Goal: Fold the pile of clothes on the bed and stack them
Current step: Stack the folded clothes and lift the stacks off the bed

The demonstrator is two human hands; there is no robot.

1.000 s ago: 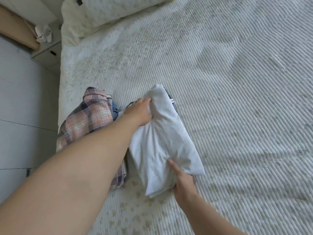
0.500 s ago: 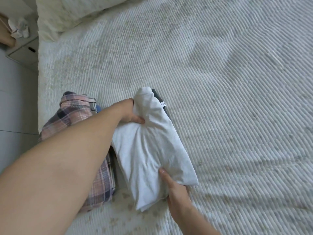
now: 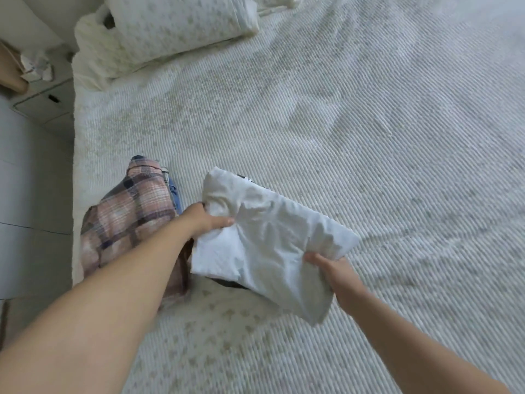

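Folded white garment held over the bed, ready to stack.

Right hand (image 3: 338,275) pinches the white garment (image 3: 272,243) at its 5 o'clock edge, left hand (image 3: 203,221) grips the 9 o'clock edge; soft, light cloth likely sags unless held at opposite edges. Plaid shirt (image 3: 127,220) lies at 9 o'clock, pillow (image 3: 176,24) at 11 on the bed (image 3: 369,137).

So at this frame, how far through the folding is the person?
Done: the white garment looks folded. In hand: the left hand and right hand both grip it above a dark item, probably to stack it. Left: the plaid shirt lies crumpled on the bed, blue fabric beside it.
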